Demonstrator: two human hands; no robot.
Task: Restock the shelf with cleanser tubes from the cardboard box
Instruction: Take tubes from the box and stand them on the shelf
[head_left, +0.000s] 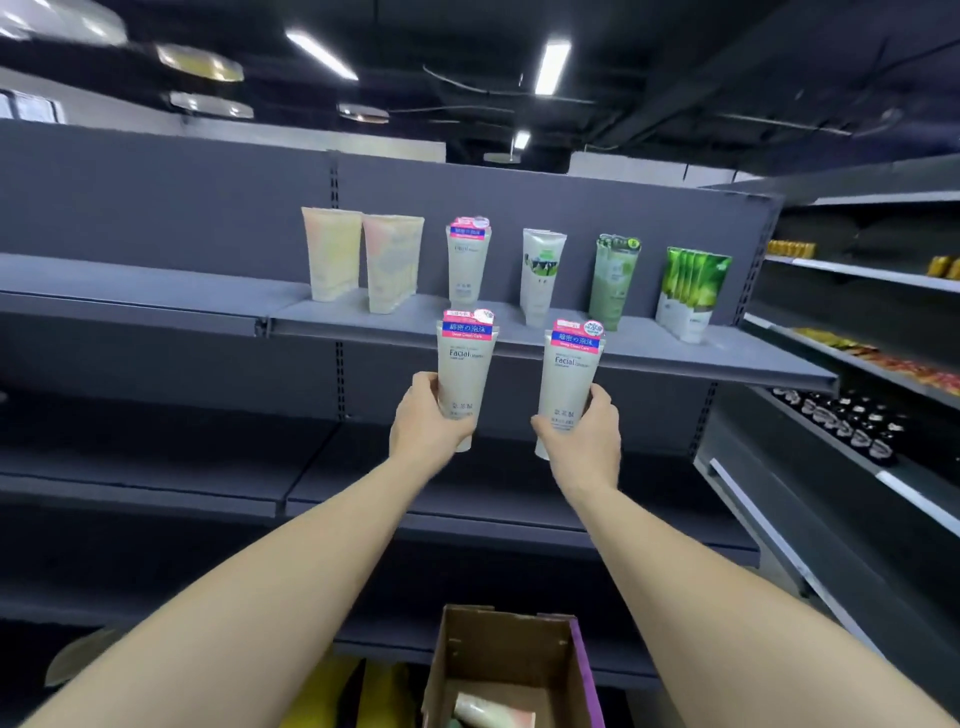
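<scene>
My left hand (428, 418) grips a white "Facial" cleanser tube (464, 364) with a red and blue top, held upright in front of the grey shelf (675, 358). My right hand (584, 434) grips a second matching tube (569, 371), also upright, just to the right. Both tubes are raised near the shelf's front edge, below a matching tube (467, 260) standing on the shelf. The open cardboard box (509, 654) sits low between my forearms, with at least one tube (493, 712) lying inside.
Along the shelf stand two pale peach tubes (363, 260), a white and green tube (541, 275), a pale green row (613, 280) and a bright green row (693, 291). Bare grey shelves lie below and left. Another shelving unit (857, 353) with goods runs along the right.
</scene>
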